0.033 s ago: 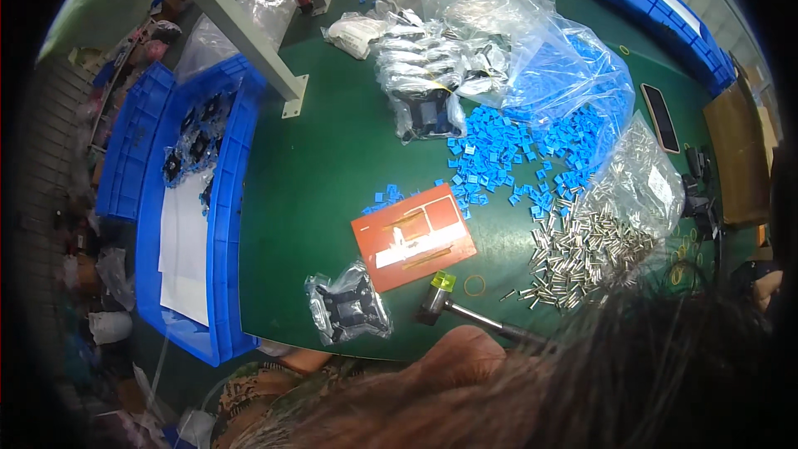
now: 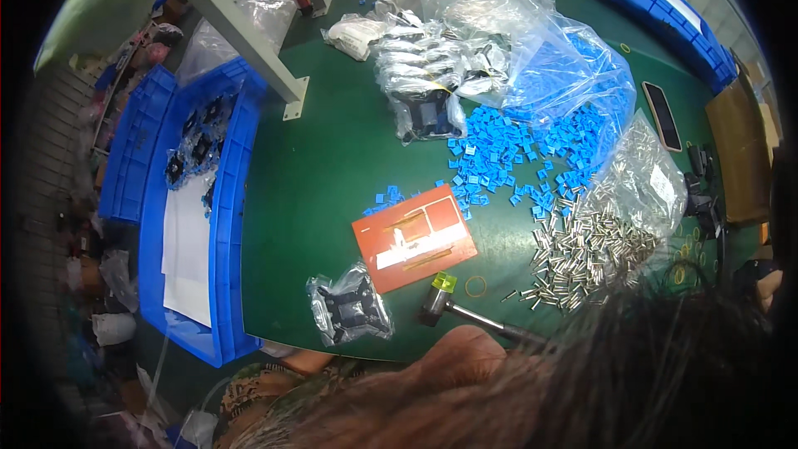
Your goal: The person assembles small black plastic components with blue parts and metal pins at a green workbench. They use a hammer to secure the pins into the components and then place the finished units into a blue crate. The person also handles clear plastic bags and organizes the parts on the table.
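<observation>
Neither of my hands shows its fingers. Below the table's front edge, a strip of bare skin (image 2: 309, 361) appears beside patterned cloth (image 2: 258, 387); which part of the arm it is, I cannot tell. Nearest to it on the table lies a black cross-shaped part in a clear plastic bag (image 2: 351, 309). A mallet (image 2: 449, 303) with a yellow-green face lies to the right, its handle running under dark hair in the foreground. Behind them sits a flat orange-red block (image 2: 416, 237) with narrow slots and a shiny plate. A rubber band (image 2: 475, 286) rests beside the mallet.
Loose blue plastic pieces (image 2: 490, 150) and metal pins (image 2: 582, 258) spill from clear bags on the green table (image 2: 307, 191). Bagged black parts (image 2: 428, 108) are piled behind. A blue crate (image 2: 229, 258) stands left, under a metal post (image 2: 241, 33). A phone (image 2: 662, 116) lies right.
</observation>
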